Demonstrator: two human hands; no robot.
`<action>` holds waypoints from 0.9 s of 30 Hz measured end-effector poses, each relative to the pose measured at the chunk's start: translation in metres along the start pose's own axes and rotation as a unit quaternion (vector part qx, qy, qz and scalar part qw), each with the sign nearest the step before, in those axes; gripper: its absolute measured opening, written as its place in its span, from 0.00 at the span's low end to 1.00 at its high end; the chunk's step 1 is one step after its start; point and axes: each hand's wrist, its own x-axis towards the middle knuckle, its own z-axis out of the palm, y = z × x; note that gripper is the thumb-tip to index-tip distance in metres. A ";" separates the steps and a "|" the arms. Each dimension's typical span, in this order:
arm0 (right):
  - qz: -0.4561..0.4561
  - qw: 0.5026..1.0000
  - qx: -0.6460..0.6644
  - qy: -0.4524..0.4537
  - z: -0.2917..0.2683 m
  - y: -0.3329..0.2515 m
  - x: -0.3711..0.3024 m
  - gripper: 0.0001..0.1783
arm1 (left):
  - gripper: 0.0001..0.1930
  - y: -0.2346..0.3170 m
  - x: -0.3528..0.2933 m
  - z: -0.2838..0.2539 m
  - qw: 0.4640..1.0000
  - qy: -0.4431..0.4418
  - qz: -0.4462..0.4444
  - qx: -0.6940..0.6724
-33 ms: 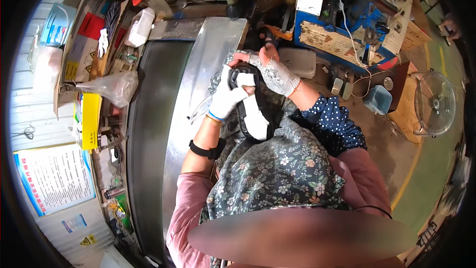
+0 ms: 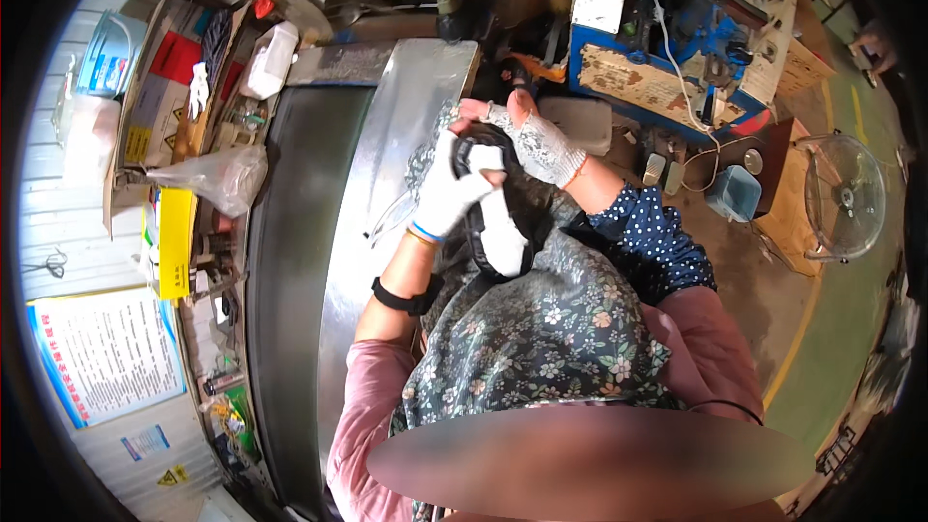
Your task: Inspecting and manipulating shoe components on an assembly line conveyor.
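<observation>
A black shoe upper with a white underside [image 2: 503, 237] is held over my lap, its bottom facing up and its length running away from me. My left hand [image 2: 448, 188], in a white glove with bare fingertips showing, is closed around the left side, with the thumb across the white underside. At the far end is my right hand [image 2: 536, 143], in a grey-white fingerless glove. Its thumb stands up apart, and its fingers stretch left past the shoe's far end; whether they press on it I cannot tell. A floral apron [image 2: 541, 329] covers my lap.
On my left runs a metal-edged bench with a dark belt [image 2: 309, 280]. Beyond it a cluttered shelf holds a yellow box [image 2: 176, 242] and a plastic bag [image 2: 227, 179]. At far right stand a blue machine [image 2: 638, 82], a bluish bin [image 2: 733, 193] and a fan [image 2: 846, 198].
The left hand and the shoe's far end have shifted very slightly, with the left fingers a little lower over the edge. The view itself has moved a little; the hold stays the same.
</observation>
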 end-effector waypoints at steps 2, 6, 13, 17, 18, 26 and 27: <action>0.060 0.990 0.096 0.086 -0.011 -0.012 -0.009 0.43 | 0.42 0.004 -0.008 0.022 0.978 -0.023 0.151 0.144; 0.134 0.980 -0.117 -0.091 -0.050 -0.045 -0.051 0.46 | 0.43 0.013 -0.034 0.040 0.899 -0.211 0.299 0.242; 0.207 0.926 0.167 0.270 -0.091 -0.008 -0.183 0.28 | 0.16 -0.051 -0.028 -0.040 0.907 0.027 0.282 0.311; 0.201 0.869 0.030 0.452 -0.082 0.029 -0.177 0.26 | 0.19 -0.133 -0.027 -0.103 0.868 0.177 0.069 0.458; 0.153 0.896 0.161 0.384 -0.075 0.037 -0.157 0.27 | 0.21 -0.151 -0.031 -0.110 0.840 0.180 0.004 0.513; -0.063 0.964 0.046 0.255 -0.048 0.012 0.186 0.32 | 0.21 -0.194 -0.041 -0.115 0.821 0.209 0.040 0.529; -0.105 0.960 -0.039 0.256 -0.044 0.020 0.231 0.36 | 0.24 -0.192 -0.041 -0.116 0.833 0.183 0.000 0.522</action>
